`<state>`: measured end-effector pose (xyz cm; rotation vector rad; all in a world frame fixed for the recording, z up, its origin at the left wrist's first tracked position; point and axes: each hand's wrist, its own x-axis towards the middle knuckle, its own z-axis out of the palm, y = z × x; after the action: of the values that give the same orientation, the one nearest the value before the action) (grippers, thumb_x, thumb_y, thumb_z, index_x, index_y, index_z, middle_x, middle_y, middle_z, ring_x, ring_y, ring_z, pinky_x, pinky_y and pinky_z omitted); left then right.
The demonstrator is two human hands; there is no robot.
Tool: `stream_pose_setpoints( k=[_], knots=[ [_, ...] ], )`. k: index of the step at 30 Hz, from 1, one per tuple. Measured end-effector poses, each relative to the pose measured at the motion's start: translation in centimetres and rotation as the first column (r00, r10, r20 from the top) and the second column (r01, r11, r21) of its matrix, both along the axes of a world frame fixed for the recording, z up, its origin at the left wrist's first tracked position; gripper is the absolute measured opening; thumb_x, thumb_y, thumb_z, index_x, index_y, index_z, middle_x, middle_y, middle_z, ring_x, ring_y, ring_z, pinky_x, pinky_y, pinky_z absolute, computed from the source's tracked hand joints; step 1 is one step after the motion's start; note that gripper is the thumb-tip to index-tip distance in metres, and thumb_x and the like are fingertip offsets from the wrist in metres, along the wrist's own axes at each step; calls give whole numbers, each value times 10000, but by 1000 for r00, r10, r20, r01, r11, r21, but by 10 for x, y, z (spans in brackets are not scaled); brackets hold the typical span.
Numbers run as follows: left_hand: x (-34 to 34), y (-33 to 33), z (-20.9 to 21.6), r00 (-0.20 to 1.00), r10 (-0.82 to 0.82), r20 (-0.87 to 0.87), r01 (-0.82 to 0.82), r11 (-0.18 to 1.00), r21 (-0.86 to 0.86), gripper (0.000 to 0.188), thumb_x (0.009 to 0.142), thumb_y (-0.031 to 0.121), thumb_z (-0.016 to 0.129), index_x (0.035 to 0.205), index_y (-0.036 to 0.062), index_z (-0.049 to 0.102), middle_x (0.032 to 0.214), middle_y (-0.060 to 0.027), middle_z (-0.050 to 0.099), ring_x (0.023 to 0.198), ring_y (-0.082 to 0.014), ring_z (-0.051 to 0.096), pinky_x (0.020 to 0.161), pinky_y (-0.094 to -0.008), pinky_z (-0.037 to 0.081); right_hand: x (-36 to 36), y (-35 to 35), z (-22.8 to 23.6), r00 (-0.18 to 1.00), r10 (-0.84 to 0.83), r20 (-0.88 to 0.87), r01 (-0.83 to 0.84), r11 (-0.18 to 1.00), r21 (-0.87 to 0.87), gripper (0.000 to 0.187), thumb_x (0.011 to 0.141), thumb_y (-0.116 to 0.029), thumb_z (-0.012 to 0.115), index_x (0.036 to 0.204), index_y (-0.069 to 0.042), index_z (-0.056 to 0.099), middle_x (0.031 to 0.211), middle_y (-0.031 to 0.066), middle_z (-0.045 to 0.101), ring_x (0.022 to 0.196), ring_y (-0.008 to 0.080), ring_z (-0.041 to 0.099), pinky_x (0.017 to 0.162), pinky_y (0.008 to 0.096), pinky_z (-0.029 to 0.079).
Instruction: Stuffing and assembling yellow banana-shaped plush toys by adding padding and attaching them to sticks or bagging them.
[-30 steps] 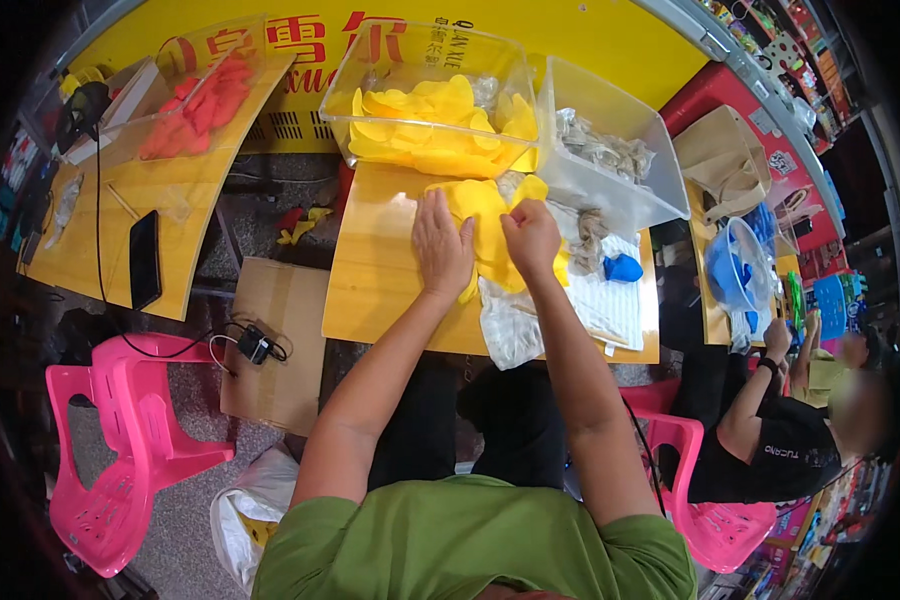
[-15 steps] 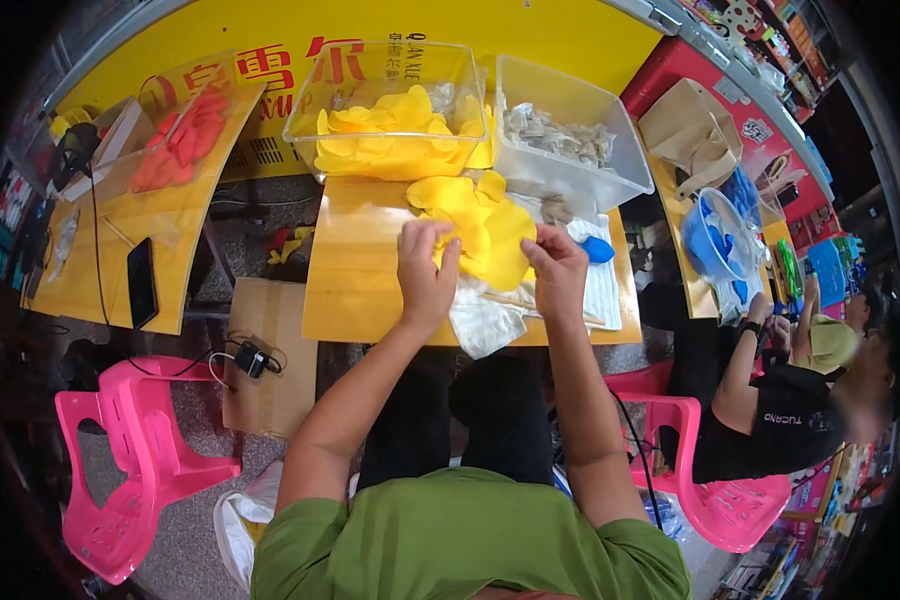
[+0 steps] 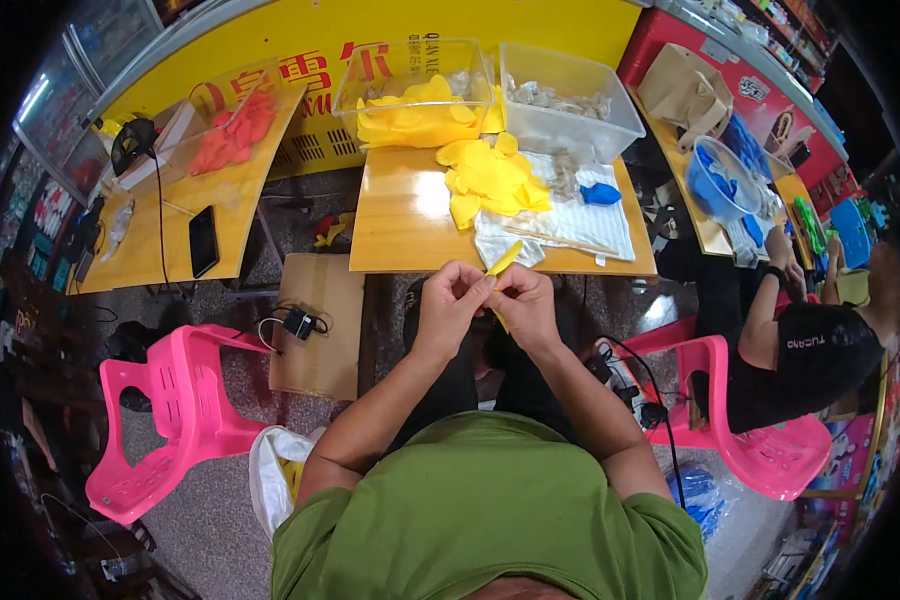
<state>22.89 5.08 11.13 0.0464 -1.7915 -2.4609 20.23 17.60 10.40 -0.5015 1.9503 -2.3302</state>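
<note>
Over my lap, just in front of the table edge, both hands meet on one thin, floppy yellow piece point(image 3: 507, 257), seen edge-on. My left hand point(image 3: 450, 308) pinches it at one side, and my right hand point(image 3: 528, 310) grips it close by with bent fingers. Much of the piece is hidden by the fingers. Beyond them, a pile of similar flat yellow pieces point(image 3: 490, 182) lies on the wooden table point(image 3: 400, 215), partly over a white cloth point(image 3: 610, 228). On that cloth rest a small blue piece point(image 3: 600, 194) and a thin stick point(image 3: 560, 241).
Behind the pile stand a clear bin of yellow pieces point(image 3: 420, 118) and a clear bin of greyish pieces point(image 3: 560, 100). Left, a side table holds red pieces point(image 3: 232, 135) and a phone point(image 3: 203, 242). Pink chairs point(image 3: 185, 400) flank me; a co-worker point(image 3: 810, 350) sits at right near a blue basin point(image 3: 720, 185).
Both hands have drawn back from the pile toward my body with a yellow piece and come together. The piece, spread flat before, now shows as a narrow strip. My view has shifted.
</note>
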Motion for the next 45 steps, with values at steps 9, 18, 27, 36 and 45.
stream_pose_setpoints(
  k=[9,18,27,36,45],
  knots=[
    [46,-12,3,986,-53,155,6,956,292,145,813,121,700,765,27,600,690,-30,608,555,-81,577,507,-216,511,39,21,11,979,129,158,-100,978,-182,91,801,5,665,733,-18,610,715,19,625,621,83,575,577,216,466],
    [42,-9,-13,994,4,110,-25,983,184,111,828,68,658,787,44,557,752,-26,606,611,-85,587,531,-222,521,34,27,6,956,26,292,54,963,-263,98,885,-96,605,845,-12,574,765,29,621,625,74,562,582,221,468],
    [17,-15,-34,991,93,101,-107,982,153,98,857,50,604,800,61,525,730,24,539,650,-42,506,596,-195,422,5,45,-3,931,-362,-50,365,929,65,33,893,-32,553,868,-13,562,773,10,596,657,54,535,606,189,433],
    [1,14,-30,985,154,76,-161,981,110,141,945,155,513,850,52,515,808,11,512,729,-47,470,649,-202,402,16,10,7,741,23,-671,422,761,493,287,686,-3,685,944,-16,559,917,144,562,807,328,580,665,378,491],
    [-27,-15,-31,989,-118,86,109,989,101,323,975,286,435,1093,8,551,1043,-80,606,994,-174,573,871,-325,457,-54,26,-27,993,-65,99,58,995,78,83,838,10,562,920,21,565,758,0,568,704,52,524,614,226,434]
  ],
)
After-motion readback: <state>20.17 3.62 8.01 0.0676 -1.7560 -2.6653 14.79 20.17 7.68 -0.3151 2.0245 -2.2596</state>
